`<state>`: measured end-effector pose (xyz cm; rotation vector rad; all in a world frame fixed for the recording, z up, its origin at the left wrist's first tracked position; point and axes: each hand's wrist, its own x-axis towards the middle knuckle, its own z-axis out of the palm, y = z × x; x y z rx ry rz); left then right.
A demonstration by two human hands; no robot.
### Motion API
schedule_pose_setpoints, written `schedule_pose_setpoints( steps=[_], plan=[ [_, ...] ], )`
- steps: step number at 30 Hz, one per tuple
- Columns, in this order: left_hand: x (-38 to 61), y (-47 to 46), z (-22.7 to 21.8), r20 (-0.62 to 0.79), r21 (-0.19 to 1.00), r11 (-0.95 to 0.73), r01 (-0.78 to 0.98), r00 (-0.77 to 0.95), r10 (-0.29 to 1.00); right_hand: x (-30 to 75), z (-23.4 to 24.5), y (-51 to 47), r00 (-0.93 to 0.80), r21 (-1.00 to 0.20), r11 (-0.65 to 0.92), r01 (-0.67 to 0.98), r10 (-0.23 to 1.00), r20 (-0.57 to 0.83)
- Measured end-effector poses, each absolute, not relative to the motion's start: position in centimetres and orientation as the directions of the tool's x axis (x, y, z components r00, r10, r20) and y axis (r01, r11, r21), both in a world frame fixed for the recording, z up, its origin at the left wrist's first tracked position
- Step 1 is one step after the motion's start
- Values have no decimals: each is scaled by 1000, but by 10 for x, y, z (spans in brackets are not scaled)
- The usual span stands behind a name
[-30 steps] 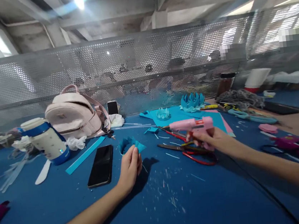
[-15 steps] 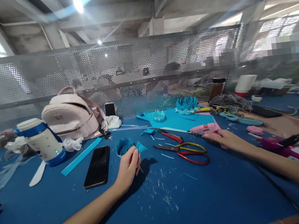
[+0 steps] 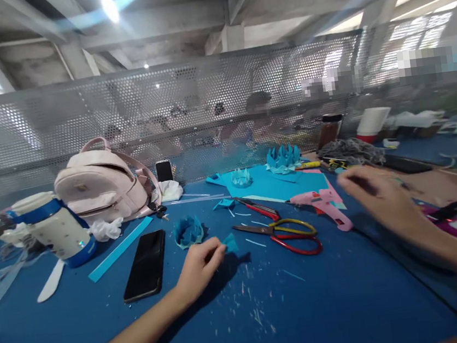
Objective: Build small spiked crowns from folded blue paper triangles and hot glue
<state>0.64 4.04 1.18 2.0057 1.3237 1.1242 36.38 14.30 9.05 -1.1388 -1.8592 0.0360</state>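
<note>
Fingertips of the left hand [image 3: 198,267] pinch a small blue paper piece [image 3: 230,242]; the folded blue paper ring [image 3: 188,231] lies just behind. The right hand [image 3: 380,198] hovers apparently empty, blurred, right of the pink glue gun [image 3: 323,203].

We find no lettering, label, brand or number that we can read anywhere; the bottle [image 3: 55,228] and backpack [image 3: 100,187] show no legible print
</note>
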Motion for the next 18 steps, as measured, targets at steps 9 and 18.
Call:
schedule_pose_setpoints(
  steps=[9,18],
  plan=[
    [19,43,57,300,431,-586,687,503,811,229,129,104,-958,-122,960,251,265,109],
    [13,35,77,293,300,-558,774,482,826,201,114,107,-945,-275,922,272,309,104]
  ],
)
